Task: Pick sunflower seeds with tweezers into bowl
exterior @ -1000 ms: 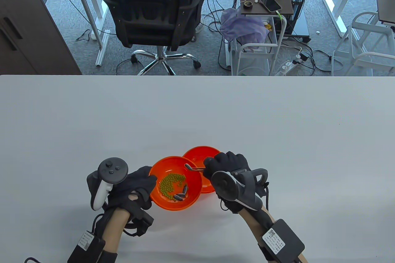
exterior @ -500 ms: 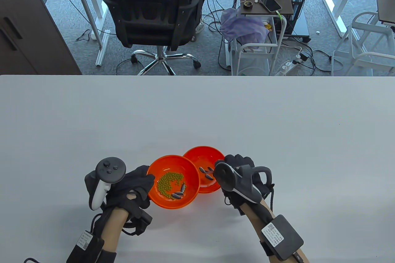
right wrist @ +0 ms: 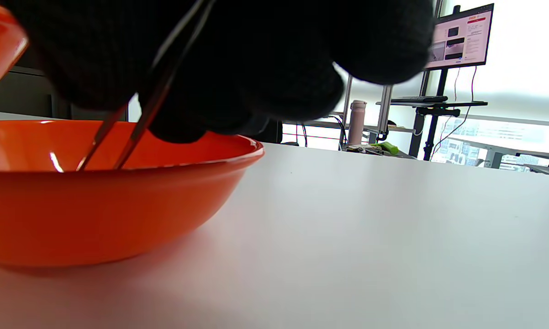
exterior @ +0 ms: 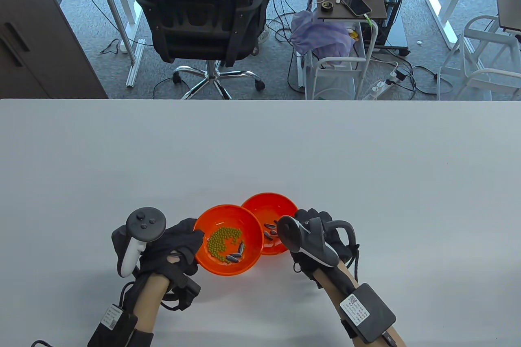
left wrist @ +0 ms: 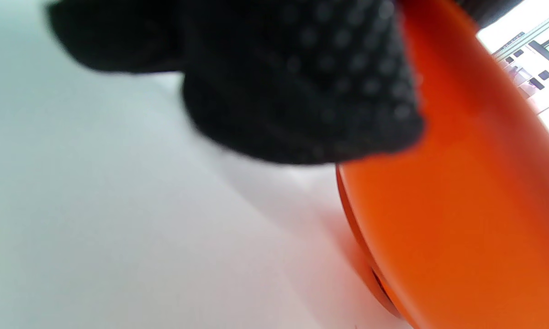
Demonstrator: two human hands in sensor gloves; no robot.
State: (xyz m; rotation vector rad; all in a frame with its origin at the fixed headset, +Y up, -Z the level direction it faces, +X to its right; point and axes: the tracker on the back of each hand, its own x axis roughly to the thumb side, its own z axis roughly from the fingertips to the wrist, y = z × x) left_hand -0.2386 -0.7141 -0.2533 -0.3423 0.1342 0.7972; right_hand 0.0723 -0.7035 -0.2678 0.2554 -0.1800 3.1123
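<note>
So the right hand [exterior: 321, 237] is parked at the right edge of the back bowl [exterior: 260, 204], lower middle of the table view, holding the tweezers [right wrist: 137, 119]. From the right wrist view the two prongs run down into that bowl with a small gap between them, and nothing shows between them; the tips are hidden behind the rim, so I can't say for sure. A few dropped seeds [exterior: 269, 231] lie in there just left of the hand.

The left hand [exterior: 179, 243] grips the left rim of the front bowl [exterior: 211, 217], steadying it on the counter [exterior: 366, 160]. Inside are green peas [exterior: 223, 241] and the leftover sunflower seeds [exterior: 237, 254] at the lower right of the pile.

Key thing: those seeds lie to the left and below the tweezers, long axes slanting toward upper right. The right hand's clearly nearer, I'd guess a short swing left does it.
</note>
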